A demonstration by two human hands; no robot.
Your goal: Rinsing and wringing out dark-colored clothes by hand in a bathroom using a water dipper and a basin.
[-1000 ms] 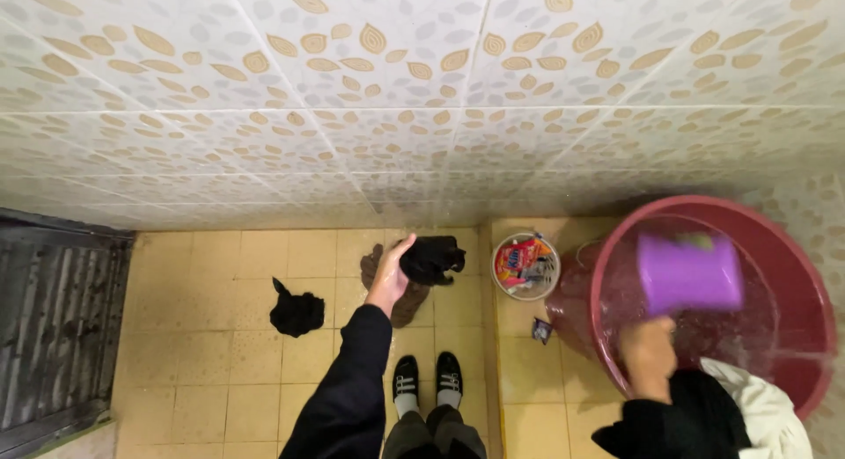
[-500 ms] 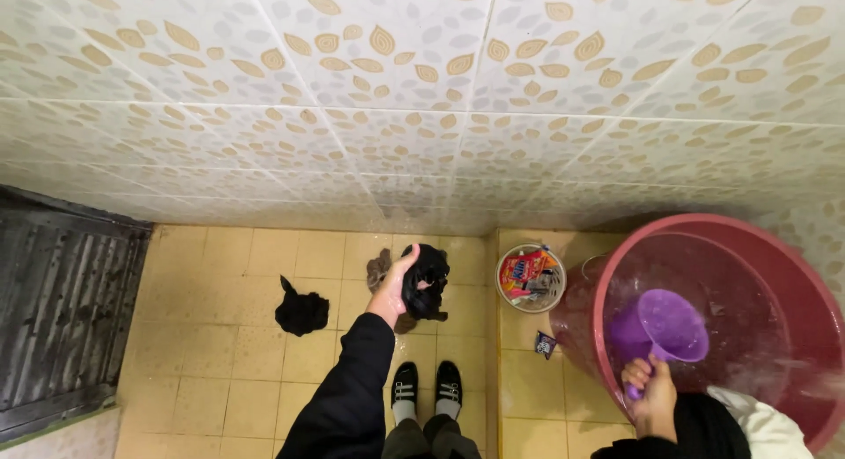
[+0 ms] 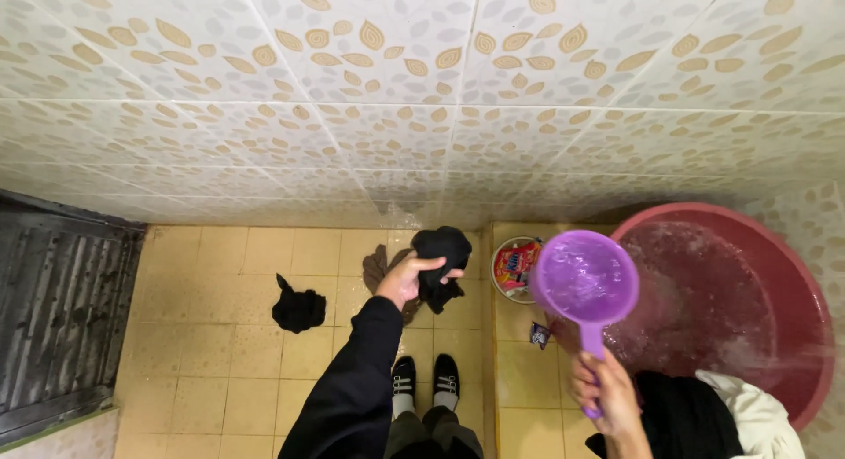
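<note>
Leaf-patterned wall tiles and a yellow tiled floor (image 3: 238,353) frame a washing corner, seen from above the person's own black shoes (image 3: 425,377). The left hand (image 3: 407,279), at the end of a black sleeve, is closed around a dark wet cloth (image 3: 440,252) held out over the floor just short of the far wall, with a brownish rag (image 3: 377,267) partly hidden behind it. The right hand (image 3: 603,389) is wrapped tight on the handle of a purple scoop (image 3: 585,279), lifted clear of the large red tub (image 3: 731,292) of water at right and carried toward the held cloth (whether the scoop carries water cannot be made out). A second dark cloth (image 3: 297,308) lies in a heap on the floor to the left, near a dark metal grate (image 3: 57,309). A small round tub holding a colourful packet (image 3: 518,265) stands between cloth and red tub. Judging by this, the rinse of the held piece is under way, with the heaped one apparently yet to be handled.
</note>
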